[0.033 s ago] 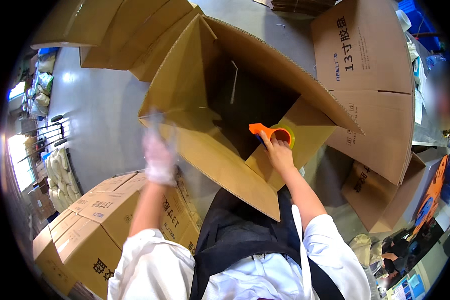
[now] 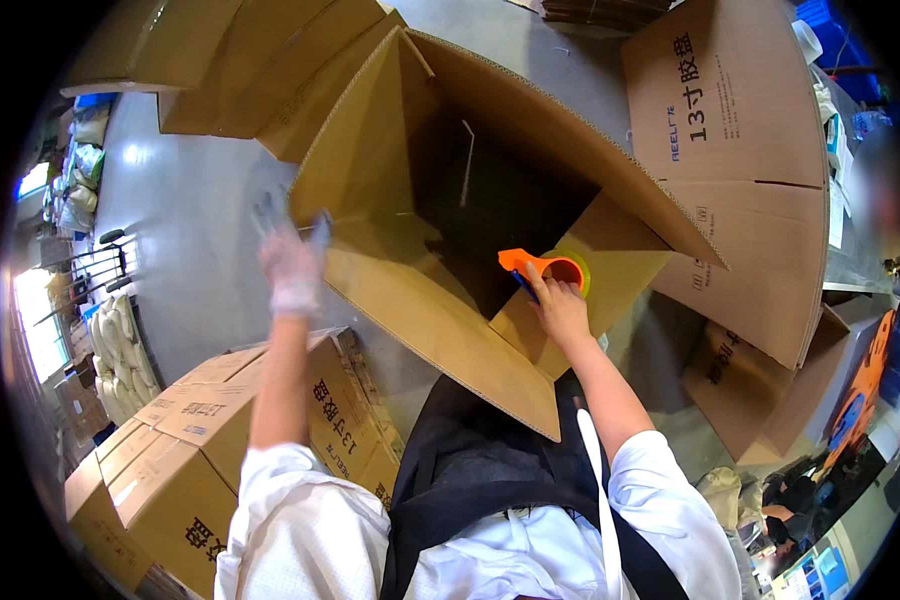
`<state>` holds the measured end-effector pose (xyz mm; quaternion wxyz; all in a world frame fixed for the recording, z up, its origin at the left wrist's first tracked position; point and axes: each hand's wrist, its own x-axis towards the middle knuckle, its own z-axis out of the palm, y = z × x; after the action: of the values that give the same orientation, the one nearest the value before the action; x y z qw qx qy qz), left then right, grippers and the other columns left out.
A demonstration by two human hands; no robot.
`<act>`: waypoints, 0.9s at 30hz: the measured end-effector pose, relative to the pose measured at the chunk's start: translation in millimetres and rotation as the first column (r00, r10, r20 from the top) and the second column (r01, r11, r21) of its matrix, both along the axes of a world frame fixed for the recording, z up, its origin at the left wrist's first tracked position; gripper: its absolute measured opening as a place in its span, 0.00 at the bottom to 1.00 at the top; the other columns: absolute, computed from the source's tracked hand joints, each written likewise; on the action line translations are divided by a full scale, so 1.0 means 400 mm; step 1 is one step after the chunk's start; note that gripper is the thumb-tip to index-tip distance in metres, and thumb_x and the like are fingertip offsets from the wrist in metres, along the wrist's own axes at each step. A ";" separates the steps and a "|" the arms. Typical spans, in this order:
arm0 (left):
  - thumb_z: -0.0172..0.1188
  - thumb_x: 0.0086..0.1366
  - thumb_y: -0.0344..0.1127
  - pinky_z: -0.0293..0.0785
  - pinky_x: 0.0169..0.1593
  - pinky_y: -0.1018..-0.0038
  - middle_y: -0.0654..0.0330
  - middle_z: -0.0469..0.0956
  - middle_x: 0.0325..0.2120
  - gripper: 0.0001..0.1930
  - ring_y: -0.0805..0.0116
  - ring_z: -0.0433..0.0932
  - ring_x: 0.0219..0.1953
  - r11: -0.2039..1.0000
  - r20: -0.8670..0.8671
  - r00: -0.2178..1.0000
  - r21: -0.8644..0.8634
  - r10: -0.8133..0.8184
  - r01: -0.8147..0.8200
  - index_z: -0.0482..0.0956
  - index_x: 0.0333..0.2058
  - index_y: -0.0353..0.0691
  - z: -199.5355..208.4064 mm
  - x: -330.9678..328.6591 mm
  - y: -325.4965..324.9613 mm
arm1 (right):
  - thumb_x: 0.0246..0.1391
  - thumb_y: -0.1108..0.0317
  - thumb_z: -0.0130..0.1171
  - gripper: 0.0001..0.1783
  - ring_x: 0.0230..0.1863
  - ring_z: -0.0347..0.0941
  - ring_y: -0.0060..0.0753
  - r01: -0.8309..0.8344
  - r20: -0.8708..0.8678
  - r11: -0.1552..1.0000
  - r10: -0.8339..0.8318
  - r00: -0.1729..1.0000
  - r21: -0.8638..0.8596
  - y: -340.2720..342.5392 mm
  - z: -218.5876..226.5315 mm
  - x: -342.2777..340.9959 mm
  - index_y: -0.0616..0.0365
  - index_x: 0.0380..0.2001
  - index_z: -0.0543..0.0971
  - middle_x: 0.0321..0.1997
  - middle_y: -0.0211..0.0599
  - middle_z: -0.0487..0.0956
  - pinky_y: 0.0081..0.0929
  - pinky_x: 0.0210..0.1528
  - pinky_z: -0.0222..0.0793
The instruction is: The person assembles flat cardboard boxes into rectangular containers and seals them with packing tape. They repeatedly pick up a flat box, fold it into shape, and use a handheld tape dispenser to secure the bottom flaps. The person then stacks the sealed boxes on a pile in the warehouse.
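A large open cardboard box (image 2: 440, 290) stands in front of me, its flaps raised and its inside dark. My right hand (image 2: 562, 308), bare, grips an orange tape dispenser (image 2: 530, 264) over the box's right flap. A yellowish roll of tape (image 2: 582, 262) sits on the dispenser, partly hidden behind it. Just outside the box's left flap is my left hand (image 2: 292, 255) in a pale glove with bluish fingertips. It is blurred by motion, but its fingers are spread and nothing shows in them.
Closed cartons (image 2: 210, 410) are stacked at the lower left. Other open boxes (image 2: 240, 70) stand at the far left, and a tall opened carton (image 2: 735, 190) is on the right. White sacks (image 2: 120, 345) lie along the left side. A blurred person (image 2: 885, 190) is at the far right.
My left hand has moved left, away from the edge of the box's left flap. My right hand and the tape dispenser stay almost in place.
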<state>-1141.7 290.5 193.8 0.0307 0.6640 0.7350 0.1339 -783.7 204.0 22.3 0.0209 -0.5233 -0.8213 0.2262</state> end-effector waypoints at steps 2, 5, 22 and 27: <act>0.55 0.62 0.54 0.69 0.51 0.55 0.43 0.76 0.46 0.33 0.45 0.75 0.46 0.978 -0.356 0.915 -0.024 0.187 -0.209 0.64 0.59 0.38 -0.054 -0.106 0.119 | 0.43 0.62 0.68 0.40 0.42 0.74 0.42 0.121 -0.092 0.992 -0.117 0.989 0.040 -0.013 0.008 0.021 0.51 0.60 0.63 0.40 0.41 0.76 0.38 0.51 0.67; 0.53 0.63 0.50 0.68 0.54 0.58 0.43 0.75 0.48 0.32 0.48 0.73 0.51 0.808 -0.110 0.988 -0.569 0.110 -0.154 0.61 0.60 0.37 -0.106 -0.031 0.080 | 0.43 0.60 0.68 0.27 0.42 0.74 0.42 0.266 -0.020 0.957 -0.265 0.964 0.115 -0.032 -0.004 0.074 0.58 0.44 0.71 0.35 0.41 0.76 0.40 0.52 0.65; 0.50 0.65 0.31 0.67 0.57 0.63 0.46 0.73 0.52 0.18 0.51 0.71 0.55 0.898 -0.061 0.992 -0.433 -0.112 0.075 0.74 0.53 0.44 -0.092 -0.147 -0.079 | 0.39 0.63 0.69 0.26 0.43 0.73 0.46 0.201 0.066 0.973 -0.195 0.979 -0.110 -0.041 0.001 0.173 0.59 0.42 0.71 0.37 0.41 0.76 0.40 0.54 0.63; 0.48 0.69 0.34 0.60 0.63 0.70 0.53 0.69 0.58 0.20 0.61 0.66 0.61 0.983 0.560 0.818 -0.179 0.131 -0.035 0.69 0.59 0.44 -0.249 -0.146 -0.065 | 0.41 0.62 0.69 0.32 0.44 0.74 0.45 0.443 -0.339 0.751 -0.632 0.697 -0.490 0.047 0.241 0.252 0.59 0.50 0.71 0.40 0.44 0.76 0.37 0.49 0.68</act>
<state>-1200.2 264.6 94.2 0.2960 0.5564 0.7289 0.2673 -682.8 222.8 118.7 0.1931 -0.6639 -0.5364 0.4841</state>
